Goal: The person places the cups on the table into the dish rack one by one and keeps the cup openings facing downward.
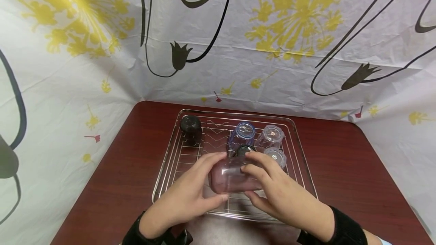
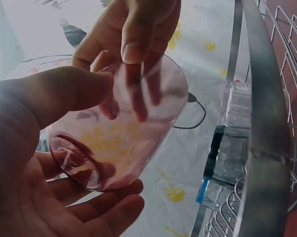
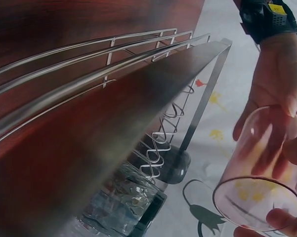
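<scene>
A pink-tinted, see-through drinking glass (image 1: 231, 177) lies on its side in the air above the wire rack in the head view. My left hand (image 1: 189, 194) grips its rounded base end, thumb on the near side and fingers beyond. On the right, my right hand (image 1: 286, 190) holds the open end, its fingers spread around the glass near the rim. The right wrist view shows the round rim of the glass (image 3: 257, 203) with fingertips right at it. Through the pink wall in the left wrist view, fingers of the right hand (image 2: 150, 29) show.
A metal wire dish rack (image 1: 165, 158) sits on a dark red table (image 1: 122, 162). Upside down in it stand a black glass (image 1: 191, 129), a blue glass (image 1: 244, 131), a dark-rimmed glass (image 1: 244, 149) and clear glasses (image 1: 272, 134). A patterned white curtain (image 1: 218, 48) surrounds the table.
</scene>
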`<state>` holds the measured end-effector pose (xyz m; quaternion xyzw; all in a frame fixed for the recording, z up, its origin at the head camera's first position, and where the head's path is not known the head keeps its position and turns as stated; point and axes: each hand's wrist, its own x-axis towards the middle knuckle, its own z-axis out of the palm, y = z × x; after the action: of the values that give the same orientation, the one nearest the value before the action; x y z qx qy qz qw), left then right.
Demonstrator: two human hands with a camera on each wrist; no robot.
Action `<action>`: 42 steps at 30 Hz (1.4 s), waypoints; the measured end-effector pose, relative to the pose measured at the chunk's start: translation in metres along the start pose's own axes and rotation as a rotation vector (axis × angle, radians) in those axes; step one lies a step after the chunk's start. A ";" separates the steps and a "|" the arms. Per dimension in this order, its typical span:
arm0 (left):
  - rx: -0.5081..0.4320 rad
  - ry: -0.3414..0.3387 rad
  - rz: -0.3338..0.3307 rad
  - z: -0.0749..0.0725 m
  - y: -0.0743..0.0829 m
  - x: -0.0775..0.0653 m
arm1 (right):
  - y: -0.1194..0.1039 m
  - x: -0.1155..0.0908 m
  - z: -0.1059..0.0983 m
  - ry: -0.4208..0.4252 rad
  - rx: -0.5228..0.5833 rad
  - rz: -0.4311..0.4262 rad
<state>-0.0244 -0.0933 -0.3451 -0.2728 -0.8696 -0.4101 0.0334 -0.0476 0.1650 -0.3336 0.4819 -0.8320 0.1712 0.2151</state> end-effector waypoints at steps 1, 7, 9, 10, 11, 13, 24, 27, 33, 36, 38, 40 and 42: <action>-0.007 0.009 0.017 0.000 0.001 0.000 | 0.000 -0.001 0.000 -0.011 0.000 0.008; -0.050 0.058 0.097 0.000 0.004 0.001 | -0.001 -0.002 0.001 -0.035 0.001 0.038; -0.043 0.079 0.120 0.000 0.005 0.002 | -0.001 -0.002 0.001 -0.021 0.002 0.033; -0.041 0.088 0.129 0.000 0.005 0.002 | -0.001 -0.002 0.001 -0.024 0.004 0.037; -0.034 0.099 0.141 0.000 0.006 0.003 | -0.001 -0.002 0.001 -0.021 0.002 0.037; -0.022 0.117 0.165 0.000 0.006 0.003 | -0.001 -0.001 0.002 -0.011 0.000 0.030; -0.010 0.154 0.232 0.002 0.009 0.007 | -0.002 0.001 0.009 -0.031 0.035 0.047; 0.001 0.153 0.243 0.002 0.011 0.008 | -0.002 0.001 0.008 -0.056 0.018 0.049; 0.025 0.154 0.261 0.003 0.012 0.009 | -0.003 0.003 0.009 -0.078 -0.017 0.056; 0.043 0.152 0.266 0.003 0.011 0.009 | -0.004 0.003 0.009 -0.125 -0.048 0.078; 0.062 0.147 0.265 0.002 0.011 0.009 | -0.004 0.002 0.007 -0.163 -0.075 0.096; 0.076 0.140 0.253 0.000 0.010 0.009 | -0.003 0.000 0.005 -0.192 -0.095 0.116; 0.093 0.131 0.236 -0.003 0.009 0.009 | 0.000 -0.002 0.002 -0.214 -0.111 0.139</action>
<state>-0.0287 -0.0868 -0.3345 -0.3440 -0.8456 -0.3794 0.1506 -0.0468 0.1656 -0.3360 0.4260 -0.8897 0.0869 0.1392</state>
